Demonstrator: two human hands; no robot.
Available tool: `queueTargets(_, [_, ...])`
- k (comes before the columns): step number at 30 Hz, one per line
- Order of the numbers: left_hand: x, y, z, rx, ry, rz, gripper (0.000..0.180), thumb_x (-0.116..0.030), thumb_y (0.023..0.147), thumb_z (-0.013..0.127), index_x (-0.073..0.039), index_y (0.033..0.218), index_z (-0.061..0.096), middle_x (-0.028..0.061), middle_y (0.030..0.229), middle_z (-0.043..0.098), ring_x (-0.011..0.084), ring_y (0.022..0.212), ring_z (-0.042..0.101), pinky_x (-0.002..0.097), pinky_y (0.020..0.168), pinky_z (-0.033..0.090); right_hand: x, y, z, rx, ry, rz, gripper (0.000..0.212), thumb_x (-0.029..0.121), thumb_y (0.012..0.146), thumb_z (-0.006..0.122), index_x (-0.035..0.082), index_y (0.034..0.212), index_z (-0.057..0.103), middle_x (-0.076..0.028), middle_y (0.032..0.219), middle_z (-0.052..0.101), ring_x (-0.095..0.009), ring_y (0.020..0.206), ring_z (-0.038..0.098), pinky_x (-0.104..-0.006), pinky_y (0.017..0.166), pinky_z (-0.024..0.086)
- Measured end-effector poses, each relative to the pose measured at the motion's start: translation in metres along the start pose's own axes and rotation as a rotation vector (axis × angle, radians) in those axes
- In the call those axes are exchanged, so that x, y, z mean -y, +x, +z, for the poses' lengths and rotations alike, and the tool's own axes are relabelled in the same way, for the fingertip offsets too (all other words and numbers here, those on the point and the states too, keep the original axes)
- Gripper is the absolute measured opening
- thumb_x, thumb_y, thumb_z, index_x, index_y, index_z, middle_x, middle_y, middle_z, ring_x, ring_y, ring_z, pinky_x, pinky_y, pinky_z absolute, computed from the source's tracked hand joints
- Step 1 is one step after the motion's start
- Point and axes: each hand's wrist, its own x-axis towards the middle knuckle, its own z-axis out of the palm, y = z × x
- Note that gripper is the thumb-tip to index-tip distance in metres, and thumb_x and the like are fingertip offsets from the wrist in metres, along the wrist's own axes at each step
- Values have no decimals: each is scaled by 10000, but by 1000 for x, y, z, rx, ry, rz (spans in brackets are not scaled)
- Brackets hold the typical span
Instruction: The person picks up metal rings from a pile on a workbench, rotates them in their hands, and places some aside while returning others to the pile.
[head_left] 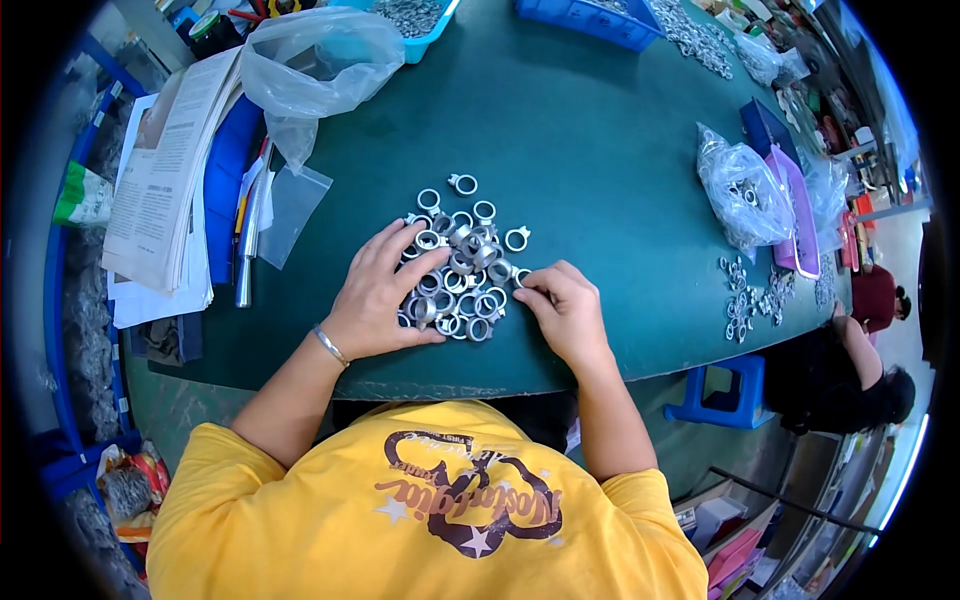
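A pile of silver metal rings [462,282], several with a small lug on the side, lies on the green tabletop in front of me. My left hand [383,290] rests against the pile's left side, its fingers spread over and around the rings. At the right edge of the pile, my right hand [563,308] pinches one metal ring [521,279] between thumb and fingertips. Two loose rings sit apart from the heap: one ring [463,184] beyond it and another ring [517,239] to its upper right.
Papers [160,190] and a clear plastic bag [320,60] lie on the left. Blue trays [590,22] with small metal parts stand at the far side. To the right are a bagged lot [742,190], a purple tray [793,215], more parts [740,300], a blue stool [722,392] and other people.
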Motion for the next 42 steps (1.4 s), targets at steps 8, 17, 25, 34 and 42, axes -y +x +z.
queueTargets(8, [2, -2, 3, -25, -22, -8, 867, -352, 530, 872, -240, 1301, 494, 138, 1414, 343, 391, 1329, 288, 506, 1064, 275, -3, -18, -13, 127, 761, 198, 142, 22, 729, 766, 14, 770, 630, -2, 783, 602, -57, 636, 508, -199, 552, 399])
queueTargets(17, [1, 0, 1, -28, -14, 9, 878, -345, 524, 878, -235, 1304, 491, 145, 1411, 346, 395, 1324, 295, 497, 1063, 282, 10, -28, -10, 90, 990, 353, 122, 94, 898, 617, 9, 985, 609, -26, 710, 590, -52, 519, 480, -176, 453, 363])
queueTargets(25, [2, -1, 2, -4, 42, 31, 926, -364, 522, 874, -181, 1334, 466, 163, 1421, 336, 386, 1330, 301, 484, 1066, 276, 10, -27, -14, 236, 1224, 467, 171, 71, 946, 482, -9, 1021, 613, -57, 697, 595, -59, 481, 455, -175, 419, 320])
queueTargets(34, [2, 0, 3, -8, 25, 18, 908, -374, 537, 867, -223, 1339, 470, 151, 1420, 337, 385, 1322, 302, 495, 1063, 278, 18, -36, 0, -105, 674, 146, 196, -27, 898, 509, 11, 1043, 635, -33, 739, 607, -47, 543, 502, -181, 477, 394])
queueTargets(42, [3, -1, 4, -20, 29, 20, 899, -373, 534, 868, -218, 1329, 479, 153, 1416, 343, 388, 1318, 311, 490, 1062, 284, 13, -38, -1, -198, 411, -84, 215, -61, 872, 510, 3, 1032, 640, -33, 774, 623, -62, 557, 532, -189, 499, 422])
